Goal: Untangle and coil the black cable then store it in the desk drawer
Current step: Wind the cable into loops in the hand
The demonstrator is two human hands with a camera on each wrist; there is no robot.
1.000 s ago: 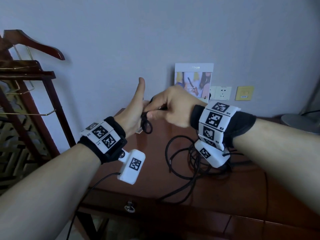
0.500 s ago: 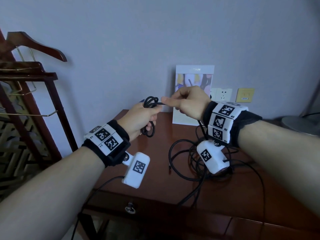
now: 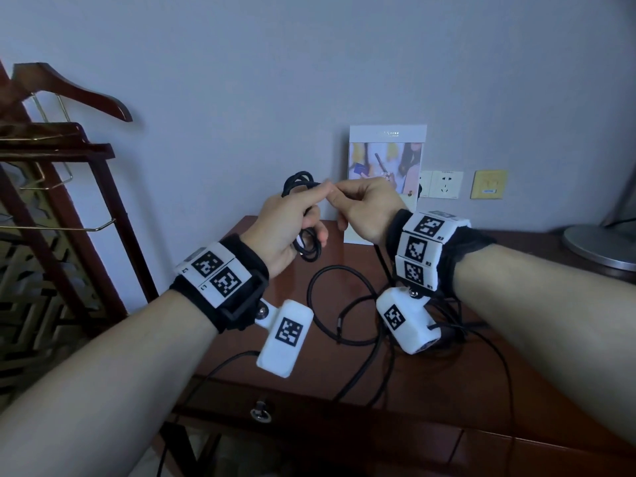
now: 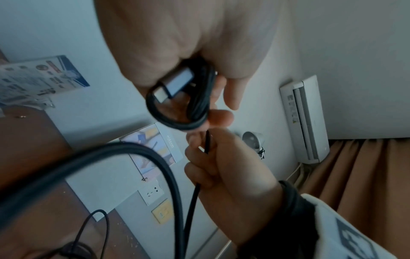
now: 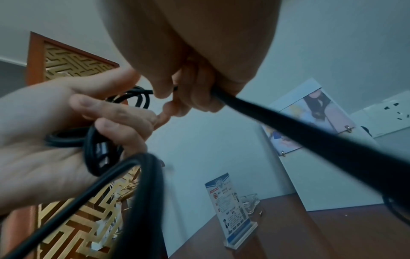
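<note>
Head view: coiling the black cable mid-air

We are clamping a small coil of black cable (image 3: 303, 232) in our left hand (image 3: 285, 225), silver USB plug (image 4: 175, 84) tucked inside. Our right hand (image 3: 364, 208) is pinching the feed strand. Cable is looking light, limp, springy; the rest is lying tangled on the desk (image 3: 447, 390). Best gripping near the coil.

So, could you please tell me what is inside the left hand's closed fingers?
The left hand holds small loops of the black cable and its silver plug. How many loops there are is hidden by the fingers.
</note>
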